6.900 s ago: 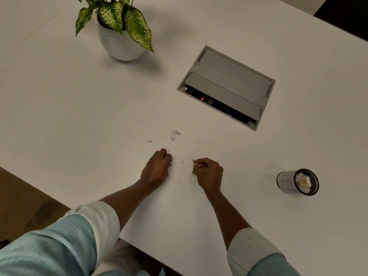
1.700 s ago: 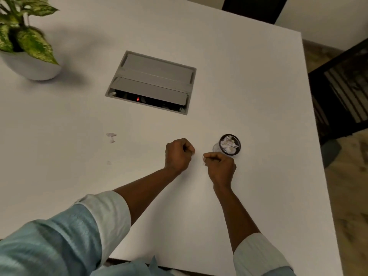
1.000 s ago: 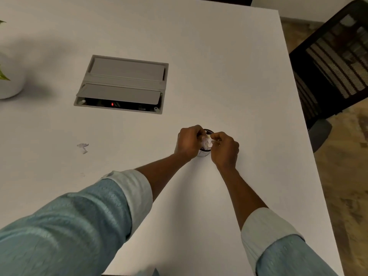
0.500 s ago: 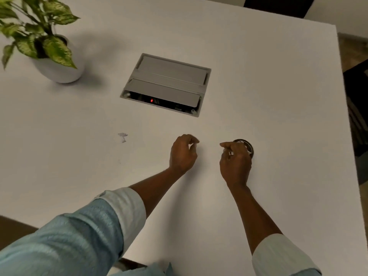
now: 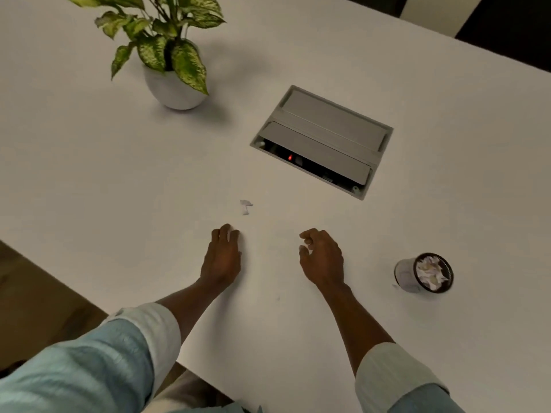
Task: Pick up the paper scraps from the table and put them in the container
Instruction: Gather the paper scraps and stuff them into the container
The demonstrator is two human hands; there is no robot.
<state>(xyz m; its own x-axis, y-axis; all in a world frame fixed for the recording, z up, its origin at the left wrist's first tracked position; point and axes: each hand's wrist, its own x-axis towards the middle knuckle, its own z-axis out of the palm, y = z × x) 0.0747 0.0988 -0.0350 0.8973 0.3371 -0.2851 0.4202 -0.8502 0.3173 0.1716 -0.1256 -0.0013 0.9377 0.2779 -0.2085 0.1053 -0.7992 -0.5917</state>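
The container [image 5: 404,275], well right of the right hand [image 5: 322,257], is holding crumpled paper [image 5: 430,274], while two scraps [image 5: 245,206] are lying on the desk [image 5: 119,189] just beyond the left hand [image 5: 223,254], strung near to far, both hands hanging loosely curled, empty.

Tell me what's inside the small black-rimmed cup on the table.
Crumpled white paper scraps fill the small grey black-rimmed container. Its bottom, and anything beneath the scraps, is hidden.
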